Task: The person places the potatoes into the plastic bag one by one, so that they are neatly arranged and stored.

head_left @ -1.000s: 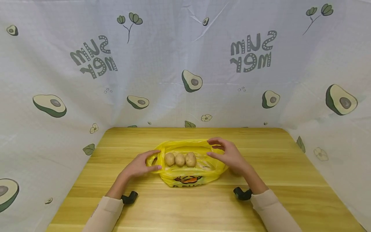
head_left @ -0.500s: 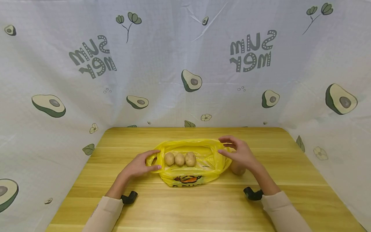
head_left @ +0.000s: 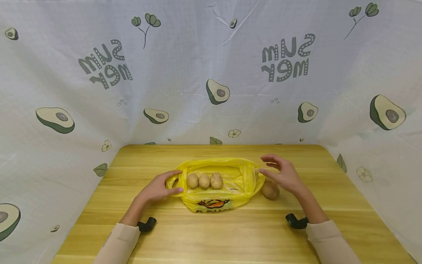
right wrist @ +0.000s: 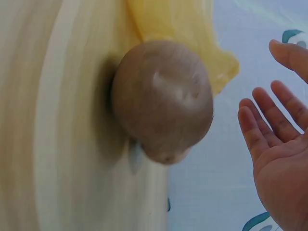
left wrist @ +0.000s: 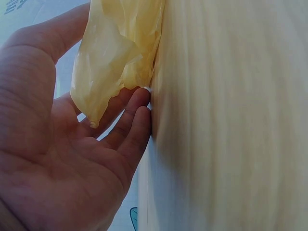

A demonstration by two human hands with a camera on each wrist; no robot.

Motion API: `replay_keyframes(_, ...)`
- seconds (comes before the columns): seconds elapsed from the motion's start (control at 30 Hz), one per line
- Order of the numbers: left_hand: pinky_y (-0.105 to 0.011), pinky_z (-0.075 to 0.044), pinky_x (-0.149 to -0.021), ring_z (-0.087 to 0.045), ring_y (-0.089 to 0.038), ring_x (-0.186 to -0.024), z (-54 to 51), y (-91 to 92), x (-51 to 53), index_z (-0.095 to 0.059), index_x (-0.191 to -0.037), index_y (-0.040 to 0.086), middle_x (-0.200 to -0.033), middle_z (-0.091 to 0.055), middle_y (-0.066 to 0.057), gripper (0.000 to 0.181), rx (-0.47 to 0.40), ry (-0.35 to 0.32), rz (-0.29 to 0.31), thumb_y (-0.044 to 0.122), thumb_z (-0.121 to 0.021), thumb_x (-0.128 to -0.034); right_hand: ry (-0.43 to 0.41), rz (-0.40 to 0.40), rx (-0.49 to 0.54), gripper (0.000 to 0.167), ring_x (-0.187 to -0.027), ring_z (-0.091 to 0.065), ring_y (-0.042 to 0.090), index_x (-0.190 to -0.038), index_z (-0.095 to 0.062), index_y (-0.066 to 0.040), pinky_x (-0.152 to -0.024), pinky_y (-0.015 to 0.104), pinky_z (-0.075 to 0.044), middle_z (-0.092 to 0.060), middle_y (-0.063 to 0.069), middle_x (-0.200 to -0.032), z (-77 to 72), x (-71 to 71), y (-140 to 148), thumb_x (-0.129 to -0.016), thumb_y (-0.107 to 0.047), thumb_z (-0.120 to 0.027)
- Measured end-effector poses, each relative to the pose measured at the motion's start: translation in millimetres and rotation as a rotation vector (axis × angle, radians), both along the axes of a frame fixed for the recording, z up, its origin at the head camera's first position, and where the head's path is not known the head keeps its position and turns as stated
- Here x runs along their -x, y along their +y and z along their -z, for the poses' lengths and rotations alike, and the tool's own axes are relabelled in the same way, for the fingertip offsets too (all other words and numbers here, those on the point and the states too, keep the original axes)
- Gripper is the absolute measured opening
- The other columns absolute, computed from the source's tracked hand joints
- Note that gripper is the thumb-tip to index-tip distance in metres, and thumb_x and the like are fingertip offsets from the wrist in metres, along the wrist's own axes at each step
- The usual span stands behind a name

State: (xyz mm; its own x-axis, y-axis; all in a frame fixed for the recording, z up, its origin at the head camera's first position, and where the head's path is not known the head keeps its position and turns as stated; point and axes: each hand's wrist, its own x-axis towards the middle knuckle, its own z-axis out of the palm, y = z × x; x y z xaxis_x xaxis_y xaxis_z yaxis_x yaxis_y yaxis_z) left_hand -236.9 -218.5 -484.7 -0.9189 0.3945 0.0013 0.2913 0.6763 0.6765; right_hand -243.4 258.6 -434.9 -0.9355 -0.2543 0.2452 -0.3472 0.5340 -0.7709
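A yellow plastic bag lies on the table with its mouth open upward. Three potatoes sit in a row inside. At the bag's left handle, my left hand touches the plastic with spread thumb and fingers; in the left wrist view the yellow plastic hangs between thumb and fingers of that hand. My right hand, empty with parted fingers, hovers right of the bag. Below it, a brown potato rests outside the bag, large in the right wrist view, with another rounded piece partly hidden behind it.
The wooden table extends around the bag. Behind it and at both sides hangs a pale curtain printed with avocados. A black angled piece sits at the left wrist and a similar one at the right.
My right hand has moved right, away from the bag's right side, uncovering the potato outside. The bag's right end has shifted outward. My left hand has stayed in place.
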Motion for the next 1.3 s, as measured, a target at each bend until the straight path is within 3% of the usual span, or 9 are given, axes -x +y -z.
replay_keyframes(0.23,-0.062,-0.034,-0.120,-0.044,-0.039,-0.146,-1.7,0.4,-0.8,-0.051,-0.153,0.020,-0.157,-0.050,-0.013,0.078,-0.012,-0.002,0.001,0.053,-0.077,-0.0880,-0.025,0.020,-0.046,0.049,-0.130,-0.057,0.042,-0.138,-0.058,-0.001,-0.110,0.050,-0.046,-0.060,0.024,-0.139,7.7,-2.2,14,-0.098,-0.024,-0.073)
replay_keyframes(0.5,-0.061,-0.034,-0.120,-0.044,-0.039,-0.147,-1.7,0.5,-0.7,-0.051,-0.153,0.020,-0.157,-0.050,-0.013,0.078,-0.012,-0.005,0.001,0.053,-0.077,-0.0882,-0.075,0.026,-0.094,0.054,-0.129,-0.058,0.045,-0.140,-0.056,0.004,-0.108,0.053,-0.048,-0.060,0.027,-0.139,21.4,-2.8,32,-0.098,-0.025,-0.073)
replay_keyframes(0.77,-0.062,-0.034,-0.120,-0.043,-0.039,-0.147,-0.8,0.2,-0.5,-0.051,-0.153,0.021,-0.157,-0.050,-0.012,0.077,-0.006,-0.004,-0.003,0.054,-0.077,-0.0882,-0.165,0.036,-0.150,0.059,-0.127,-0.060,0.045,-0.144,-0.054,0.002,-0.102,0.055,-0.053,-0.058,0.026,-0.143,27.1,-1.3,38,-0.100,-0.036,-0.069)
replay_keyframes(1.3,-0.062,-0.034,-0.120,-0.043,-0.039,-0.147,0.2,0.2,-0.8,-0.050,-0.153,0.021,-0.157,-0.049,-0.013,0.077,-0.009,-0.007,-0.002,0.054,-0.076,-0.0886,-0.153,-0.006,-0.249,0.052,-0.112,-0.066,0.035,-0.137,-0.062,0.002,-0.093,0.050,-0.057,-0.067,0.023,-0.131,31.5,5.1,34,-0.102,-0.035,-0.066)
